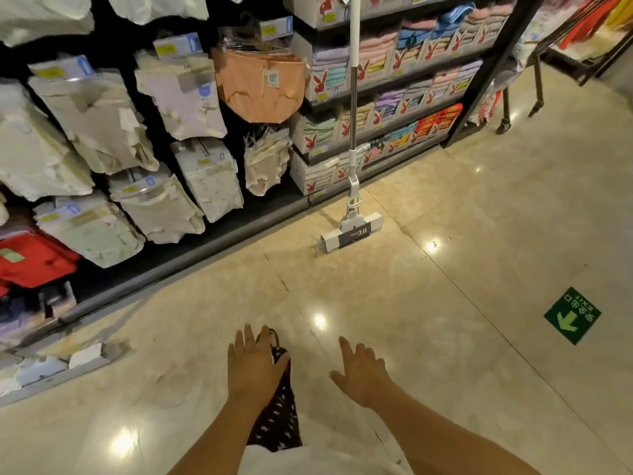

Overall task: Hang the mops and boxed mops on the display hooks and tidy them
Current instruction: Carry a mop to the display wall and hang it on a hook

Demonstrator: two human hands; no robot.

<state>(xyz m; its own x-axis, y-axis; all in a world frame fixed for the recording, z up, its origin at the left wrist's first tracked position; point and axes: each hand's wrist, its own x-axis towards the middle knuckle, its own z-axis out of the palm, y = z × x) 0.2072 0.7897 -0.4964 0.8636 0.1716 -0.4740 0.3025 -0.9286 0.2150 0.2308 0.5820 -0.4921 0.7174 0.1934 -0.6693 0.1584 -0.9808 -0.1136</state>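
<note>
Shiny beige floor tiles [445,303] fill most of the shop aisle, with bright spots of light on them. On the left is a big dark wall rack [113,18] full of hanging packs of pale clothes [102,125]. One pack is orange [260,87] and some low ones are red [30,258]. Next to the rack stand black shelves [493,72] packed with boxes with a red rabbit on them [325,84].

One mop [352,97] stands up in front of these shelves. Its long white pole leans on them, and its flat white head [352,231] sits on the floor, well away from both hands.

Two bare arms reach out at the bottom. The left hand [255,365] has its fingers straight and spread. It is over a dark cloth with little white marks [277,423], and I cannot tell if it touches it. The right hand [363,375] is also spread wide and holds nothing.

A small green arrow sticker [572,315] is stuck to the floor on the right.
</note>
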